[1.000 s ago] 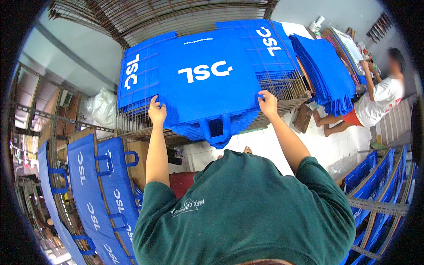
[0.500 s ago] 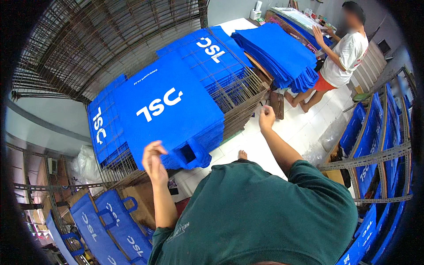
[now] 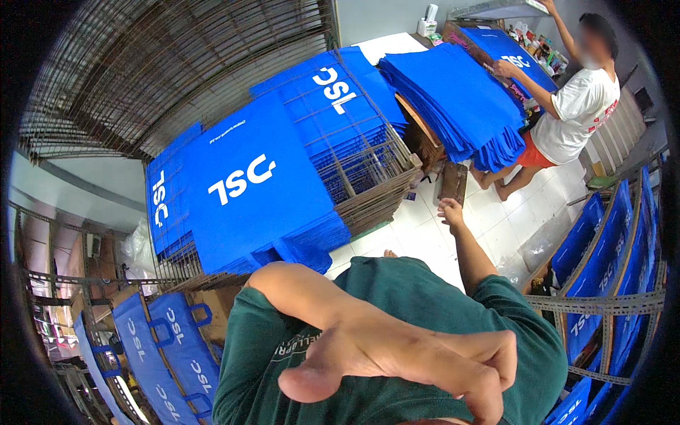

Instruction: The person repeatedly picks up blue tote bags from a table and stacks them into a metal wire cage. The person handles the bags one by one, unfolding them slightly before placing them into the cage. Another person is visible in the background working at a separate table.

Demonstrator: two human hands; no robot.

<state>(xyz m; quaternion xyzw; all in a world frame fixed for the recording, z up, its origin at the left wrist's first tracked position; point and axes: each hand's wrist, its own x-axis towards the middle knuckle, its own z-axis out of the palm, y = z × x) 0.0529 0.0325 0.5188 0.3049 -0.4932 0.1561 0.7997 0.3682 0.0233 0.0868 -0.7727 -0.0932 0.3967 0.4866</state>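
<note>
Raised close in front of me, my left hand (image 3: 404, 350) crosses over my green shirt. Its thumb stands apart from loosely bent fingers, and it holds nothing. Away from my right side, my right hand (image 3: 450, 212) hangs in the air with its fingers loosely curled and apart, nothing visible in them. To the left of it, a stack of blue fabric bags (image 3: 276, 142) with white print lies on a stack of wire drying racks (image 3: 375, 188). Neither hand touches the bags.
A pile of plain blue fabric pieces (image 3: 453, 99) lies beyond the racks. A co-worker (image 3: 584, 106) stands at a printing table, one arm up by a raised frame (image 3: 503, 10). Blue bags hang on metal racks (image 3: 602, 301) at right and lower left.
My left hand has swung up from beside the bag stack to close before me. My right hand has shifted slightly right. The co-worker's frame has been lifted, uncovering a printed blue piece.
</note>
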